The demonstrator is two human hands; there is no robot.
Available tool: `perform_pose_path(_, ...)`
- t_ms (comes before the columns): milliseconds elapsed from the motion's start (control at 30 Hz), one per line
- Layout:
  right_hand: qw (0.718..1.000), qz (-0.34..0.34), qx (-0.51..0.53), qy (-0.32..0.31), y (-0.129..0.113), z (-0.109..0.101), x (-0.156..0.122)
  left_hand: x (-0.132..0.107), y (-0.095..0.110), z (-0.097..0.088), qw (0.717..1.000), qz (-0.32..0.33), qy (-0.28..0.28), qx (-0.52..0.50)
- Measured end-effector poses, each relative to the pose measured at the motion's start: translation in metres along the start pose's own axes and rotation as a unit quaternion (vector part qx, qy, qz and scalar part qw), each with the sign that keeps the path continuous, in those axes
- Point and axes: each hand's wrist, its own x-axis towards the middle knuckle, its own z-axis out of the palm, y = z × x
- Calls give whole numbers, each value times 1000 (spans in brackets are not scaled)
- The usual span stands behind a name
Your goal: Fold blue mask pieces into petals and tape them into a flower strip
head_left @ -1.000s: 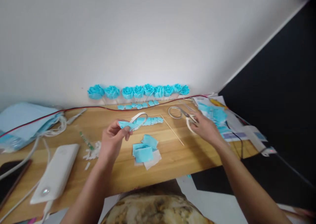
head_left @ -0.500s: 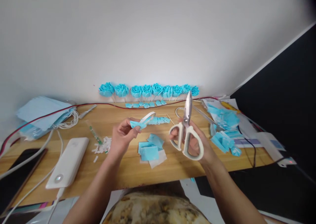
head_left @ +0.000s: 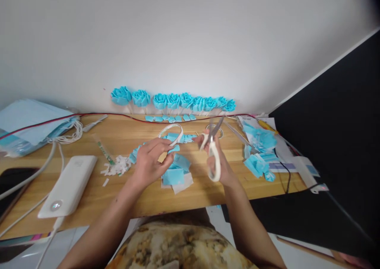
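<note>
Here, left hand [head_left: 148, 164] fingers pinched on blue paper strip [head_left: 172, 140], right hand [head_left: 218, 166] fingers clamped on white-handled scissors [head_left: 213, 150]; no legible writing.

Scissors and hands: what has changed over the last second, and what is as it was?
The right hand took the scissors off the table at the right, lifted them and brought them leftward toward the left hand, blades now pointing up and away. The left hand kept its blue paper piece and white strip loop. The paper roses, power bank and blue squares lie unchanged.
</note>
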Motion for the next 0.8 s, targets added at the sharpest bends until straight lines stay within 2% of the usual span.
perform_pose_path(100,999,-17,-41,24,6,6,2,-2,-2,2,1000,13,-1,16)
perform_pose_path(200,989,-17,-57,135,3,19,6,-4,-4,3,999,21,6,31)
perform_pose_path(267,978,-16,-107,180,-1,26,9,-3,-4,3,999,24,2,41)
perform_pose_path(400,961,-98,-201,163,-4,36,12,-2,-2,3,998,36,-12,54)
perform_pose_path(600,921,-217,-288,148,-1,43,16,-3,-1,5,997,44,-24,52)
perform_pose_path(800,926,-222,-272,139,-2,40,19,-6,-4,4,999,27,-44,8)
